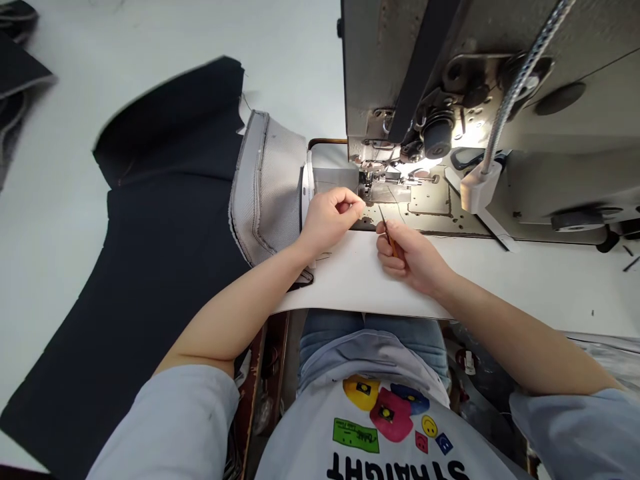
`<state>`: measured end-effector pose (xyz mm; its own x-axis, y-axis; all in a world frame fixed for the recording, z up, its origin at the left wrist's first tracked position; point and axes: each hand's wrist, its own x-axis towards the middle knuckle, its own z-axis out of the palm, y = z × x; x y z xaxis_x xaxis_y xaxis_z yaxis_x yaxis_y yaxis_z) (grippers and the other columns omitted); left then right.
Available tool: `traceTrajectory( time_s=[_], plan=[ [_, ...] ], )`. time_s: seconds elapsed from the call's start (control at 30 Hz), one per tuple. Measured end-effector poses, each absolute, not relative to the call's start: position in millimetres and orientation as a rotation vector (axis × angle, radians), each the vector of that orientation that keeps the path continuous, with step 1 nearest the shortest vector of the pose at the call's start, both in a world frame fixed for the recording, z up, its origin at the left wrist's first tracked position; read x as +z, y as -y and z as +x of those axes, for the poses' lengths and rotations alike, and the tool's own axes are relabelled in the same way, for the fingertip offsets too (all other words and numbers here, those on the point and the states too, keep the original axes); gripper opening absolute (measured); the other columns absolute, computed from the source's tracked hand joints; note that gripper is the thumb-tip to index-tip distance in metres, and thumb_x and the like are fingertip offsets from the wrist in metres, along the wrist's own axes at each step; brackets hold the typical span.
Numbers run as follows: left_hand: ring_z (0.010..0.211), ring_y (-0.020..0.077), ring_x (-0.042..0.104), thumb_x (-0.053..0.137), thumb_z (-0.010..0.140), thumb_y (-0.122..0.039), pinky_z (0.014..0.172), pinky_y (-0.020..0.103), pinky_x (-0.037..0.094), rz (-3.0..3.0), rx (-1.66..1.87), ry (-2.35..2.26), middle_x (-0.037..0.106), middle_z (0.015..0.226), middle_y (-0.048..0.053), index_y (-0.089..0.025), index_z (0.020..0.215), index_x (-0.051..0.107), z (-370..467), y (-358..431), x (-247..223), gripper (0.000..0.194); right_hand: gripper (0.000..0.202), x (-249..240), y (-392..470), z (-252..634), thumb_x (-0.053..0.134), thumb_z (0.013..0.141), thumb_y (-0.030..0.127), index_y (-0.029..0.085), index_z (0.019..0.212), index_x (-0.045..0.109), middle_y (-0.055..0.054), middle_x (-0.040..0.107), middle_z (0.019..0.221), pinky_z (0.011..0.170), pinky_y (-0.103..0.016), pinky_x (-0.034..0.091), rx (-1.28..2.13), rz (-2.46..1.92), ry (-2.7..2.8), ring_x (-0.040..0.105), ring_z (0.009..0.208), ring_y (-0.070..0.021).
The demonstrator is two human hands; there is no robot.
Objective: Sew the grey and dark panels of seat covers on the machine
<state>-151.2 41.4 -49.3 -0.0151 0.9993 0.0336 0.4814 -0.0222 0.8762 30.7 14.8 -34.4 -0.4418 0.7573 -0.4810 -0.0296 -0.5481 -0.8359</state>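
My left hand [331, 219] is closed in a pinch just in front of the sewing machine's needle plate [430, 203]. What its fingertips hold, if anything, is too fine to make out. To the right, my right hand [413, 257] grips a slim pointed tool [391, 245] with an orange handle, its dark tip angled up toward the presser foot [367, 183]. A loose dark thread trails across the plate between presser foot and right hand. Left of my left wrist lies a grey, mesh-like fabric piece [283, 180] with stitched seams, joined to or lying against a large black fabric panel [175, 267].
The sewing machine head [395, 60] overhangs the plate, its lamp lit. A braided flexible tube [523, 73] runs down to a white fitting [481, 187]. Scissors with dark handles [467, 159] lie behind it. More dark cloth [20, 73] sits at the far left of the white table [290, 40].
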Motion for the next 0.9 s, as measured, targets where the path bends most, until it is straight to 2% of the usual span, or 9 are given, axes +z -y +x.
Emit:
traceTrajectory(
  time_s=[0.07,0.17,0.27,0.47,0.63,0.8,0.9],
  plan=[
    [0.061,0.0127,0.046,0.063,0.08,-0.018,0.063,0.028,0.04,1.696,1.001,-1.676,0.051,0.06,-0.003,-0.02,0.066,0.061,-152.7,-54.4,-48.7,0.014,0.024,-44.0,-18.7,37.7,0.065,0.084,0.044,0.023,0.09,0.054,0.005,0.049,0.066,0.053,-0.024,0.026,1.507,-1.3,1.678,0.039,0.054,-0.0102],
    [0.067,0.0152,0.05,0.063,0.084,-0.017,0.071,0.031,0.042,1.841,1.045,-1.785,0.052,0.064,0.0,-0.02,0.064,0.057,-152.3,-73.1,-51.6,0.02,0.007,-60.3,-23.4,45.6,0.059,0.081,0.027,0.021,0.085,0.061,-0.002,0.061,0.071,0.059,-0.029,0.025,0.695,-1.267,2.335,0.051,0.067,-0.0158],
    [0.069,0.0165,0.051,0.062,0.087,-0.023,0.072,0.032,0.044,1.896,1.031,-1.791,0.052,0.068,0.002,-0.021,0.063,0.053,-151.4,-81.5,-57.1,0.026,0.017,-70.4,-23.9,48.5,0.05,0.083,0.021,0.02,0.086,0.067,-0.004,0.068,0.075,0.058,-0.03,0.024,0.35,-1.215,2.524,0.055,0.069,-0.0173],
    [0.079,0.0194,0.056,0.063,0.088,-0.026,0.075,0.033,0.045,1.944,1.065,-1.817,0.056,0.077,0.004,-0.022,0.073,0.056,-154.7,-82.8,-63.9,0.017,0.02,-71.8,-23.6,47.2,0.048,0.083,0.021,0.02,0.089,0.068,-0.003,0.068,0.072,0.056,-0.029,0.026,0.26,-1.247,2.498,0.056,0.068,-0.017],
    [0.084,0.0221,0.056,0.063,0.088,-0.026,0.076,0.035,0.045,2.008,1.071,-1.792,0.057,0.078,0.006,-0.023,0.069,0.053,-155.5,-88.5,-68.4,0.021,0.023,-70.5,-23.2,47.5,0.049,0.084,0.021,0.02,0.093,0.07,-0.004,0.067,0.076,0.057,-0.028,0.031,0.233,-1.271,2.471,0.057,0.069,-0.0175],
    [0.089,0.0231,0.057,0.063,0.089,-0.025,0.08,0.034,0.044,1.987,1.067,-1.762,0.057,0.081,0.007,-0.022,0.068,0.052,-153.6,-91.6,-72.4,0.024,0.036,-68.8,-26.0,47.8,0.048,0.085,0.016,0.021,0.112,0.07,-0.005,0.067,0.081,0.061,-0.028,0.038,0.261,-1.296,2.47,0.061,0.077,-0.0195],
    [0.093,0.0233,0.058,0.064,0.089,-0.024,0.083,0.032,0.044,1.991,1.054,-1.748,0.061,0.085,0.006,-0.021,0.077,0.06,-152.8,-91.6,-72.3,0.013,0.052,-67.6,-36.4,43.9,0.044,0.085,0.012,0.021,0.132,0.063,-0.01,0.069,0.103,0.059,-0.028,0.04,0.231,-1.352,2.482,0.063,0.085,-0.0206]
  ],
)
